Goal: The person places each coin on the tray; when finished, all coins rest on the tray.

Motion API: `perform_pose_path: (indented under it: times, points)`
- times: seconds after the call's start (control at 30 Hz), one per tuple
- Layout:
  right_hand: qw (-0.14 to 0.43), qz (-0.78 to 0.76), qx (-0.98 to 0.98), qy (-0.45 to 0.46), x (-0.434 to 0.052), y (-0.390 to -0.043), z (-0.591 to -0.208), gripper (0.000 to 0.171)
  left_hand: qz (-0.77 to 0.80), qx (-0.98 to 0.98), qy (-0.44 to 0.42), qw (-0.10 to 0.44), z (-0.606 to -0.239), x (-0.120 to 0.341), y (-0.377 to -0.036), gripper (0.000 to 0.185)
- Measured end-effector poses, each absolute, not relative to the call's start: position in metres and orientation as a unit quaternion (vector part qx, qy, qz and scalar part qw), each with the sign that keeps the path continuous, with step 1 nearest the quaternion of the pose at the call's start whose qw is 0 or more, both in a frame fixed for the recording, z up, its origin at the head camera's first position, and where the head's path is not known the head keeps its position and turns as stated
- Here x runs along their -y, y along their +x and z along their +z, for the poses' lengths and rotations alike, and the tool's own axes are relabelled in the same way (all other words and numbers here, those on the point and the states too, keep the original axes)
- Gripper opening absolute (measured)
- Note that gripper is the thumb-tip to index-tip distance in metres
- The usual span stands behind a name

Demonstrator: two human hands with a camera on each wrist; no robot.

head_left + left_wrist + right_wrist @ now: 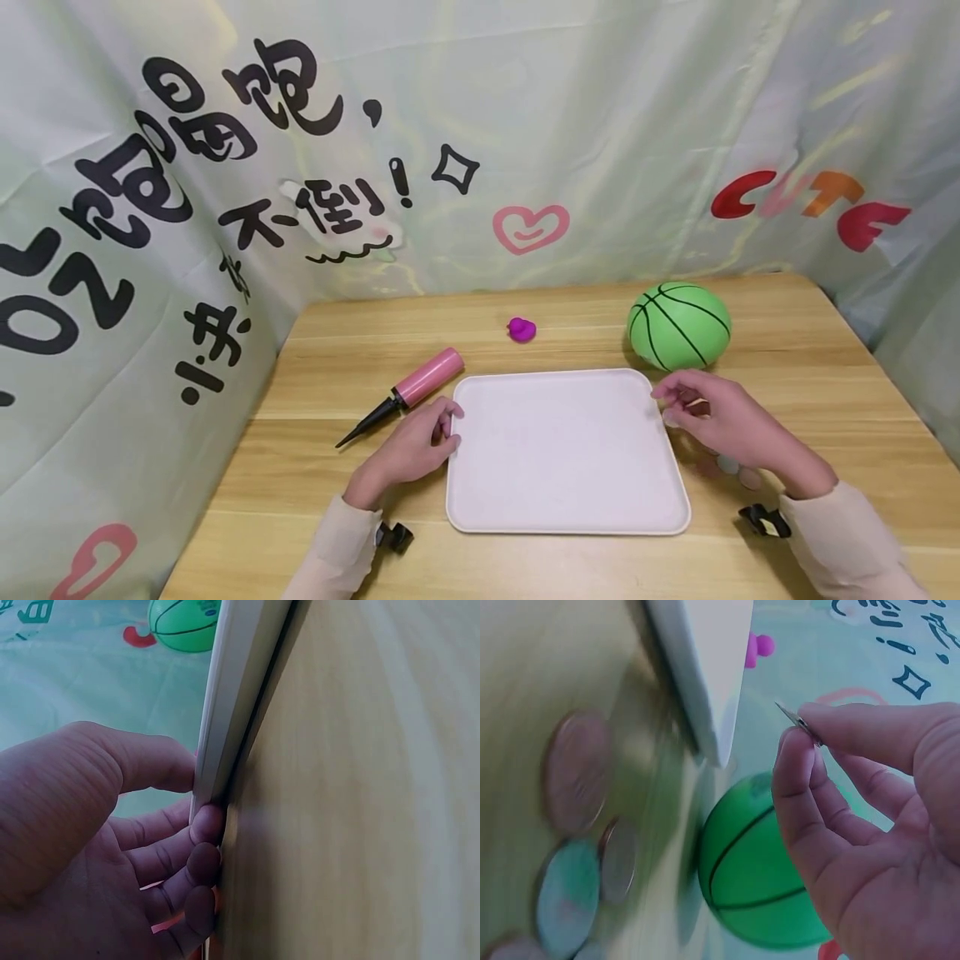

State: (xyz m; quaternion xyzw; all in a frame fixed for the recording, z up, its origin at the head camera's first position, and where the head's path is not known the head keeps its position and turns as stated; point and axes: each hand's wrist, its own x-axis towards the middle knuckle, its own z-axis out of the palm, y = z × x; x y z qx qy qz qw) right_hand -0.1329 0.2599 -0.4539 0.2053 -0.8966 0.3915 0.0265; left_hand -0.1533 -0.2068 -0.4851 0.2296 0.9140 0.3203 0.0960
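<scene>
A pale, rounded-corner tray (562,454) lies on the wooden table. At its left edge, my left hand (415,446) holds the rim between thumb and fingers; the left wrist view shows the thumb on the tray's rim (232,697) and fingertips at its underside. My right hand (716,414) is raised by the tray's upper right corner. Between its thumb and index finger it pinches a thin metal coin (799,724), seen nearly edge-on in the right wrist view. Several coins (576,772) lie on the table below that hand, partly hidden by it in the head view.
A green ball (678,327) with black basketball lines sits behind the tray's right corner. A small purple duck (521,330) stands beyond the tray. To the left lies a pink hand pump (427,379) with a black nozzle. Printed cloth (600,125) hangs behind the table.
</scene>
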Motion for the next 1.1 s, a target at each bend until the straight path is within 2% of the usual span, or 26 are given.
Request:
perform_pose_path:
  times: [0.3, 0.53, 0.87, 1.1]
  points:
    - [0.002, 0.415, 0.882, 0.224, -0.235, -0.145, -0.450, 0.020, 0.348, -0.893, 0.283, 0.034, -0.501, 0.213, -0.161, 0.027]
    - [-0.033, 0.429, 0.873, 0.230, -0.212, -0.154, -0.447, 0.019, 0.338, -0.908, 0.234, 0.073, -0.497, 0.209, -0.161, 0.032]
    - [-0.050, 0.449, 0.862, 0.228, -0.184, -0.171, -0.457, 0.017, 0.351, -0.891, 0.287, 0.037, -0.509, 0.217, -0.163, 0.031]
    - [-0.068, 0.461, 0.849, 0.249, -0.157, -0.177, -0.464, 0.014, 0.355, -0.893, 0.274, 0.038, -0.507, 0.216, -0.160, 0.030]
